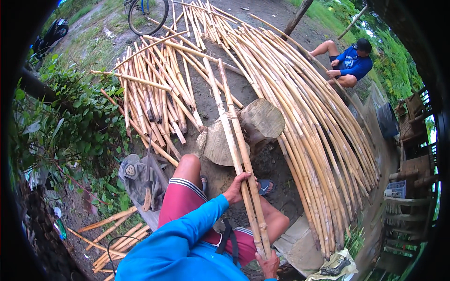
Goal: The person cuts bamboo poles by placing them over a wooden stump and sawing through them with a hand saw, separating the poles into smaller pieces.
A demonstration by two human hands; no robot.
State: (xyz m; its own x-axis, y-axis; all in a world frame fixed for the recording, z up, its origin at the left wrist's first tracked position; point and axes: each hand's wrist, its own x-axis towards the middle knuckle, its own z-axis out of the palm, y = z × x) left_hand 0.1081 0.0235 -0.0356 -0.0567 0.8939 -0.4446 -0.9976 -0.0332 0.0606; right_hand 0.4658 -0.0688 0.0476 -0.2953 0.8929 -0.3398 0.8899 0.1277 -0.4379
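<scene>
Two poles point(228, 133), tan and ringed with nodes like bamboo, lie side by side in both hands, running forward from the lap and out beyond the left hand. The left hand point(237, 188) is wrapped round the pair partway along, fingers curled over them; the right hand point(268, 265), nearer the body, is closed about their near ends, though how firmly I cannot tell. Ahead of the left hand the poles pass over a stump point(218, 145), their far ends reaching past it. They look stiff and probably fairly light for their length, smooth enough to slide or roll against each other, and perhaps liable to split along the grain at the ends. The best hold is likely what the hands have: one well along the pair, one at the butts, with the nodes giving some grip. Just right of the stump, ahead of the left hand, sits a log point(265, 117) with a flat cut face. To the hands' right spreads a long pile point(304, 131) of similar poles; ahead and left lies a shorter stack point(159, 89). Left of the left hand rest a knife point(147, 199) and a cap point(133, 171). Farthest off, ahead and right, a co-worker point(352, 63) sits beyond the pile.
</scene>
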